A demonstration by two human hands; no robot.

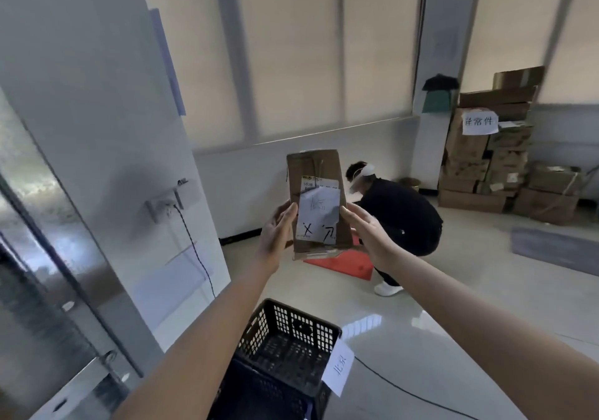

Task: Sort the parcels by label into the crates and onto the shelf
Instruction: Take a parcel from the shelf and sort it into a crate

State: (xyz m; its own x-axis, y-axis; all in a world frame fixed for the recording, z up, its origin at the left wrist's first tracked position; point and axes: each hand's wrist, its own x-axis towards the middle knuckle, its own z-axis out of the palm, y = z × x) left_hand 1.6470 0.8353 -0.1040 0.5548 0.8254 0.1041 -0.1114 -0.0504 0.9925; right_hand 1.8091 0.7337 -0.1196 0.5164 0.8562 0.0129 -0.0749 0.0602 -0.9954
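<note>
I hold a flat brown cardboard parcel upright at arm's length, its face toward me. A white paper label with handwritten characters covers its lower half. My left hand holds the parcel's left edge and my right hand holds its right edge, the fingers wrapped behind it. Below my arms stands a black plastic crate with a white handwritten tag on its right rim.
Another person crouches on the floor behind the parcel, over a red flat object. Stacked cardboard boxes with a paper sign fill the far right corner. A white wall and a glass door lie to my left. A cable crosses the floor.
</note>
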